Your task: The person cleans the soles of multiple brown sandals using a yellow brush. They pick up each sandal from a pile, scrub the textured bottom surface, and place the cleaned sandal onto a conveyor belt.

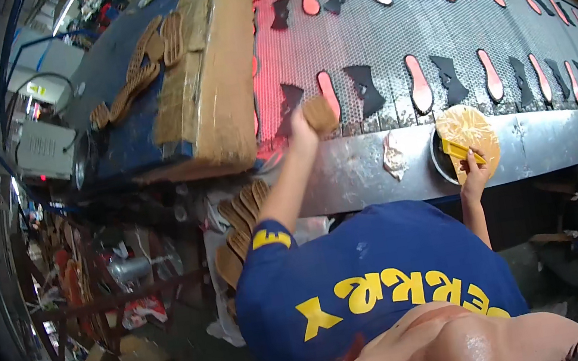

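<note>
Stack of tan soles (pixel 146 63): on blue surface, far left, beside cardboard box (pixel 209 80); box contents not visible.
More tan soles (pixel 239 222): piled below the belt edge, by the left arm.
Left hand (pixel 303 127): raised over the mesh belt (pixel 387 36), closed around a tan sole (pixel 320 113).
Belt: rows of pink insoles (pixel 419 83) alternating with black pieces (pixel 365 89).
Crumpled rag (pixel 394 156): on the metal ledge (pixel 349 178).
Round tub (pixel 442 156): on ledge; contents hidden by a tan disc (pixel 470 137).
Right hand (pixel 474 170): at the tub, fingers closed on a yellow scraper (pixel 463 151) lying against the disc.
</note>
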Tool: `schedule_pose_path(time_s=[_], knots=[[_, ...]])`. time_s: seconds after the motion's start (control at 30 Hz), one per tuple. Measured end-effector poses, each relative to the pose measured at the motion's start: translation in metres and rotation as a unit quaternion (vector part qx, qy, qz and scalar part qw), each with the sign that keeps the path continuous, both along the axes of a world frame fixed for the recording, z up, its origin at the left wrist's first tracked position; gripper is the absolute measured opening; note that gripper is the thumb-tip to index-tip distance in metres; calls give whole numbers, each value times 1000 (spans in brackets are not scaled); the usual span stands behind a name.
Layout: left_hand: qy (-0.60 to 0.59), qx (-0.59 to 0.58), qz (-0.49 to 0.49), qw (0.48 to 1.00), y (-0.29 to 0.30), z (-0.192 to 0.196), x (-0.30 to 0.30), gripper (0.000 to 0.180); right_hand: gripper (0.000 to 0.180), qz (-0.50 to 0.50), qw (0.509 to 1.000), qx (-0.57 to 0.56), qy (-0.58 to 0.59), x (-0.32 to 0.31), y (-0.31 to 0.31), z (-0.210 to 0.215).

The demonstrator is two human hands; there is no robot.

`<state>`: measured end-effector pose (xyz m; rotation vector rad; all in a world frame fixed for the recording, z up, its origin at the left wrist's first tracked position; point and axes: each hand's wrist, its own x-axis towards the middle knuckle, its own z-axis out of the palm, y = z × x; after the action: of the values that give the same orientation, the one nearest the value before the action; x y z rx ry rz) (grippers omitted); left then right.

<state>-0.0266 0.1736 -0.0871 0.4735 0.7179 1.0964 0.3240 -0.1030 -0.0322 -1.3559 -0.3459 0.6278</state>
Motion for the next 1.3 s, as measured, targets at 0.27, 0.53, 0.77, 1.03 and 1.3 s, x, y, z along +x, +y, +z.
schedule_pose_path(time_s=[0.27, 0.53, 0.77, 1.03, 1.3], knots=[[-29, -151, 272, 950, 88, 34, -4, 65, 14, 108, 991, 11, -84, -24, 16, 15], [846, 57, 41, 528, -165, -44, -70, 88, 22, 138, 977, -74, -147, 13, 12, -53], [840, -225, 78, 487, -258, -54, -159, 108, 24, 187, 966, -74, -162, 12, 35, -38], [825, -209, 71, 521, -236, 3, -153, 100, 19, 229, 968, -11, -104, -14, 70, -34], [726, -149, 226, 632, -216, -47, -134, 81, 14, 187, 972, -15, -143, -3, 54, -38]])
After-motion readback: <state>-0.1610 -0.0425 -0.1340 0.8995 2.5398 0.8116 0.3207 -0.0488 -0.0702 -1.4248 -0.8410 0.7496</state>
